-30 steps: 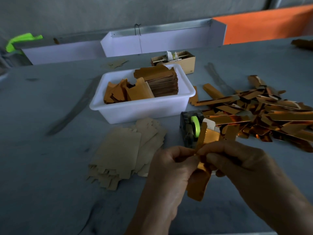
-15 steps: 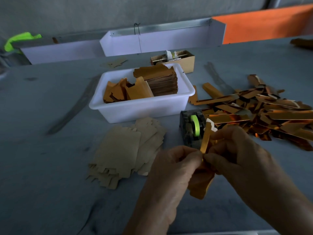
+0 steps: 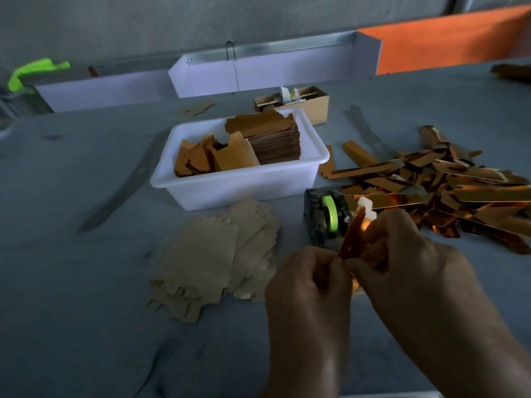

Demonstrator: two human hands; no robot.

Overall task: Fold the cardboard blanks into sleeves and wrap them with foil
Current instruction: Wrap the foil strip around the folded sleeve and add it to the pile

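A narrow gold-foil sleeve (image 3: 352, 235) with a white tab at its top stands nearly upright between my hands. My left hand (image 3: 307, 285) pinches its lower edge, and my right hand (image 3: 402, 262) curls round its right side. Most of the sleeve's lower part is hidden behind my fingers. Plain cardboard blanks (image 3: 212, 262) lie fanned on the table to the left of my hands. A heap of finished foil sleeves (image 3: 448, 188) spreads at the right.
A tape dispenser (image 3: 326, 216) with a green roll stands just behind my hands. A white tub (image 3: 238, 185) holds foil pieces and a stack of blanks. A small cardboard box (image 3: 310, 103) and white trays (image 3: 267, 73) line the back of the grey table.
The sleeve has turned from hanging down below my hands to standing upright and narrower. My right hand has risen and closed round it.
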